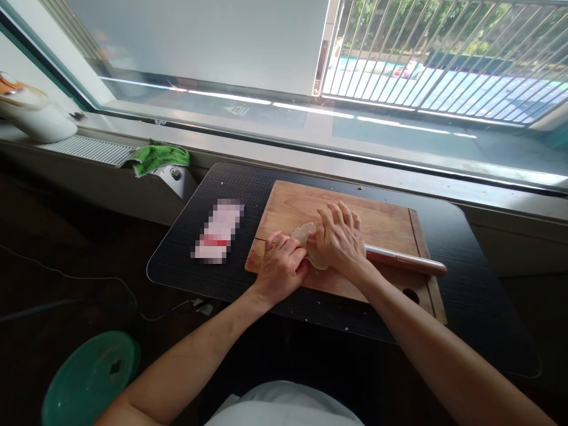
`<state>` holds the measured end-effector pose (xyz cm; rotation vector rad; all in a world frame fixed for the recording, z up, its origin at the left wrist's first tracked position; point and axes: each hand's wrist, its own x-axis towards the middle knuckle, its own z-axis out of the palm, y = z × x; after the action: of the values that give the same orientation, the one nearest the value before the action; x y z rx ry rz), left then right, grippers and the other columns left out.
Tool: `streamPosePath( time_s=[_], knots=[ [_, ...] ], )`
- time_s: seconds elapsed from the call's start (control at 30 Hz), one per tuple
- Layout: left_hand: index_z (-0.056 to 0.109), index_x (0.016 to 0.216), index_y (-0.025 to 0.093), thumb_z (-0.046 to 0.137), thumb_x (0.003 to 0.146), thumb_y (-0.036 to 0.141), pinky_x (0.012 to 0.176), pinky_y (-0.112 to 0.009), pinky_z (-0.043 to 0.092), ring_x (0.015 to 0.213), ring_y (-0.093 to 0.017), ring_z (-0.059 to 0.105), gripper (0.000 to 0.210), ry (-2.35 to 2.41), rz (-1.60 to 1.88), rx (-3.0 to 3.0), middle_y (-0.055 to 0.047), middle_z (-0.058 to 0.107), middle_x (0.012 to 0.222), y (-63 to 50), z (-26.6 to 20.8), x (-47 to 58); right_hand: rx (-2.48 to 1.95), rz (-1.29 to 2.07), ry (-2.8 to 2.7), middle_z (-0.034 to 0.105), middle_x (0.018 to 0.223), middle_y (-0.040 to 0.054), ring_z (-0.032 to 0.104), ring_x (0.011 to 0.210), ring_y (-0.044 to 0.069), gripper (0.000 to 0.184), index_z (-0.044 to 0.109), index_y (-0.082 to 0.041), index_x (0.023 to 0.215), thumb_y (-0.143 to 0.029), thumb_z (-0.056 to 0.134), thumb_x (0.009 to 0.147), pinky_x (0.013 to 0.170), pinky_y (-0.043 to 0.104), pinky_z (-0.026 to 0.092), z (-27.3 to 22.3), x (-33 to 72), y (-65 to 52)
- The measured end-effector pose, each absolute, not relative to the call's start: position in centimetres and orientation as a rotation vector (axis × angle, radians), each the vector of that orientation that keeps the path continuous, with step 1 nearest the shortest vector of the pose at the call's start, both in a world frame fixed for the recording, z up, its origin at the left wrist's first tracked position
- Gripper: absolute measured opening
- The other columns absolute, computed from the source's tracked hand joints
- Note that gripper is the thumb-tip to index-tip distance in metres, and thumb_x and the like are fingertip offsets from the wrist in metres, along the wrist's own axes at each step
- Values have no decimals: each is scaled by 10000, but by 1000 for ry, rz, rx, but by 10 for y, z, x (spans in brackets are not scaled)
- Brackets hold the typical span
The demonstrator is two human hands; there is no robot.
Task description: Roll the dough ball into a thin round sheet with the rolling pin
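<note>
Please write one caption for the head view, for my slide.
Left hand and right hand handle pale dough on a wooden board; a rolling pin lies at the right.

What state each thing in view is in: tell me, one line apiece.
Dough: flattened, partly hidden.
Left hand: fingers curled at the dough's edge.
Right hand: laid over the dough.
Cutting board: flat on the table.
Rolling pin: lying on the cutting board, one end past its edge.
Green cloth: crumpled.
Pink item: on the table, too blurred to identify.
</note>
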<state>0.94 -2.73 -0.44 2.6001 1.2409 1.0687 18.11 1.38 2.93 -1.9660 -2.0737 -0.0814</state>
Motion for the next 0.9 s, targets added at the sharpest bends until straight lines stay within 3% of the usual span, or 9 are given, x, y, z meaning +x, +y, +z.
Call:
streamPosePath(
  time_s=[0.13,0.33,0.53,0.7,0.8,0.9],
  knots=[
    [695,824,231,604,846,139,1075,-465,384,947,-226,625,132,1242,1070,2605,-27,709,901,-26,-4,8,-2114,-17,-1910,430,1553,196,307,1459,346,515,519,-125,1440,-270,326,985,1148,581,251,34,187,40],
    [683,829,216,609,843,126,1069,-454,391,930,-214,626,117,1227,1077,2608,-22,703,883,-27,-5,10,-1929,-102,-2042,520,1495,160,318,1460,312,472,586,-163,1377,-308,341,1001,1181,531,217,28,177,4],
    [719,853,234,615,850,114,1097,-487,361,963,-224,608,159,1251,1035,2654,-29,691,925,-22,-2,3,-2083,-44,-1848,479,1505,195,333,1428,345,496,544,-126,1403,-281,369,966,1145,573,246,34,190,56],
    [747,868,251,625,887,136,1000,-474,398,917,-235,573,169,1422,1072,2721,-46,654,883,-13,7,-11,-1989,-94,-1903,660,1241,149,559,1142,276,401,677,-186,1147,-292,321,996,986,399,389,40,202,50],
    [751,885,240,602,910,139,897,-442,415,850,-234,568,182,1464,981,2740,-48,647,797,-7,11,-8,-2047,-121,-2034,735,999,130,638,939,248,434,715,-188,933,-327,314,1023,852,341,406,40,208,11],
    [756,943,241,578,926,123,870,-418,409,799,-220,575,215,1390,930,2771,-29,650,737,1,14,-2,-2182,-88,-2092,764,911,129,679,836,242,468,741,-184,889,-369,335,1034,743,321,397,44,215,-11]
  ],
)
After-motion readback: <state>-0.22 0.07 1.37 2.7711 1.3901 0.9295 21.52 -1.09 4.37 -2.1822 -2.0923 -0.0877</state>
